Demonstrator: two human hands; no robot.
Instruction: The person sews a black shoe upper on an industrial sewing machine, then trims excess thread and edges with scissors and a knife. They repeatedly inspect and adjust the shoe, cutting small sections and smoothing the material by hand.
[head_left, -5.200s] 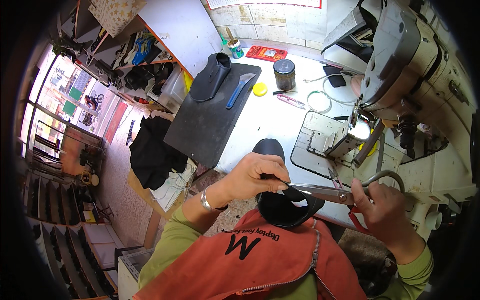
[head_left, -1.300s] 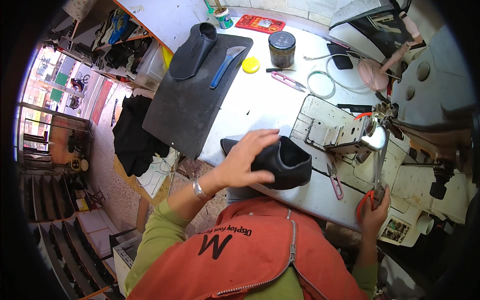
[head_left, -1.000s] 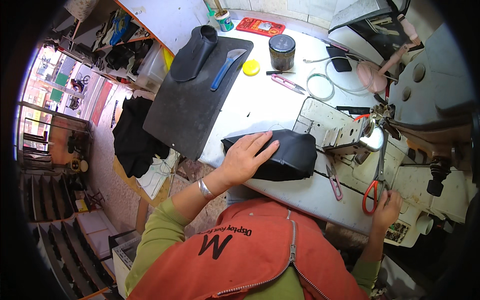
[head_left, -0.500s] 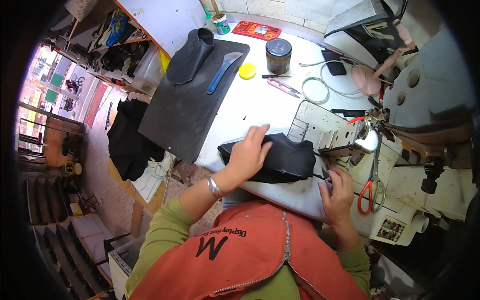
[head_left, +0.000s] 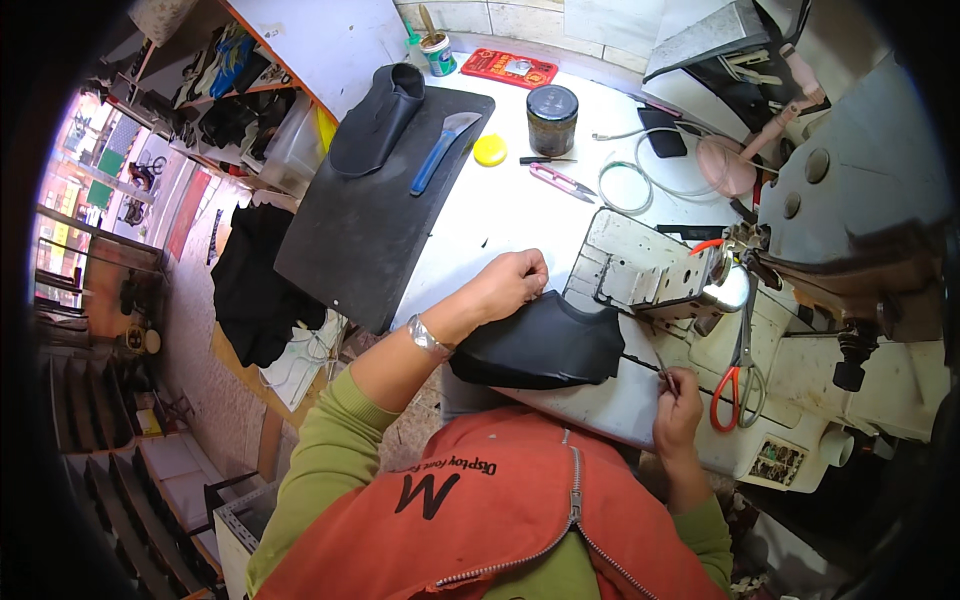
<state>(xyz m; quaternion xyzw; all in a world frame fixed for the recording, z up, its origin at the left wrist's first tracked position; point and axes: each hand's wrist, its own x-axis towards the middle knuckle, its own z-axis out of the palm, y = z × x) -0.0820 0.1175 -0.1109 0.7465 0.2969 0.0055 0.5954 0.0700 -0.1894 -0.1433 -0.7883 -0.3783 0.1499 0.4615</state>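
A black leather shoe upper (head_left: 545, 340) lies at the front edge of the white table, its smooth side up. Over its far edge is my left hand (head_left: 515, 283), thumb and fingertips pinched together; whatever is between them is too small to make out. My right hand (head_left: 680, 410), to the right of the upper, grips a slim, dark, pointed tool (head_left: 664, 372). The fingers cover most of that tool, so its exact kind is unclear. A second black shoe upper (head_left: 378, 122) rests on a dark cutting mat (head_left: 345, 235) at the far left.
A sewing machine (head_left: 860, 180) stands at the right, red-handled scissors (head_left: 738, 385) beside its bed. Farther back are a blue-handled knife (head_left: 435, 165), a yellow lid (head_left: 490, 150), pink snips (head_left: 562, 181), a dark jar (head_left: 552, 120) and a coiled cable (head_left: 625, 187).
My left hand has lifted off the upper toward its far edge, and its fingers have closed into a pinch. The upper has turned and lies flatter. My right hand has shifted slightly right and down.
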